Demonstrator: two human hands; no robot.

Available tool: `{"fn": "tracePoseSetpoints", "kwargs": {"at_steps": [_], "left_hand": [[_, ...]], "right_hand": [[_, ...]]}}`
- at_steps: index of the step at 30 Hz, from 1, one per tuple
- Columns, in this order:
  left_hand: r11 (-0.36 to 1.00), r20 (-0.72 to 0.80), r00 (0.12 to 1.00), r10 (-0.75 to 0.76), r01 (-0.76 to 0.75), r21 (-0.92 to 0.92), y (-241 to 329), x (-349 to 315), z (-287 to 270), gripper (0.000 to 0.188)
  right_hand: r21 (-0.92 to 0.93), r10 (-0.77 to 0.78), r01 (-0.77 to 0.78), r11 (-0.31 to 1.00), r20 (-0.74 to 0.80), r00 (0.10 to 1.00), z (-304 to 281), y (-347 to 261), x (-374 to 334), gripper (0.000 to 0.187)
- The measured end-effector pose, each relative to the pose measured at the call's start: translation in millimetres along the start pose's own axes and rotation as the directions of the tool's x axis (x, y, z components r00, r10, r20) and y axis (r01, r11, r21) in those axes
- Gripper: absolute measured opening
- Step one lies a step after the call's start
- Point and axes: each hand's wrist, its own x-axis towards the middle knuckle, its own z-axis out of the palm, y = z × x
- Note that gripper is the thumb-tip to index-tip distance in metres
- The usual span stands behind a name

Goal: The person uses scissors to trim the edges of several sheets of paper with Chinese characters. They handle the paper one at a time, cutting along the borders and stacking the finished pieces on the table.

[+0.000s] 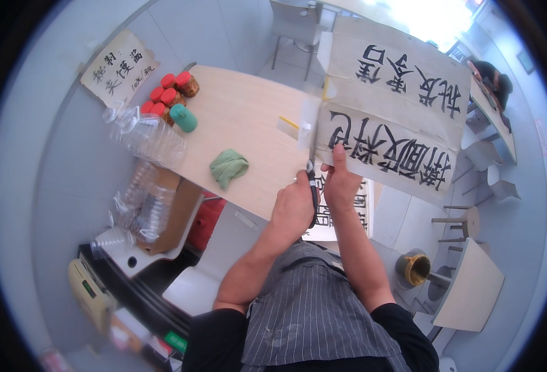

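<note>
My left hand (294,203) is closed around black-handled scissors (314,197), whose metal part points up toward the left edge of a large beige paper sign (403,102). The sign carries bold black brush characters and a fold runs across it. My right hand (343,180) grips the sign's near edge, thumb lying on top and the other fingers mostly hidden. Along the sign's left edge is a blurred, clear strip (307,121), perhaps tape or film. A second white sheet (341,217) with black characters lies below my hands, partly covered by them.
On the wooden table (242,105) are a crumpled green cloth (229,167), several red-lidded jars (171,96) and a green-topped container (183,118). Bagged clear bottles (156,146) sit at its left. Stools (462,222), another table (472,288) and a bin (413,268) stand right; a person (493,80) is far right.
</note>
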Motion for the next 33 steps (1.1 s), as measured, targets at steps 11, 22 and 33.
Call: {"fn": "tracePoseSetpoints", "kwargs": {"at_steps": [11,22,33], "left_hand": [[0.999,-0.001,0.999,-0.044,0.044,0.031,-1.6,-0.8,-2.2,0.026],[0.998,-0.033,0.998,-0.055,0.055,-0.013,-2.3,-0.4,-1.7,0.021],[0.999,-0.058,0.998,-0.025,0.023,-0.029,-3.8,-6.7,0.3,0.021]], "right_hand": [[-0.003,0.058,-0.058,0.998,-0.004,0.998,2.6,-4.6,-4.8,0.021],[0.016,0.047,-0.047,0.999,0.009,0.999,5.5,-4.4,-8.9,0.021],[0.006,0.095,-0.095,0.995,0.011,0.995,2.0,-1.4,-11.5,0.015]]}}
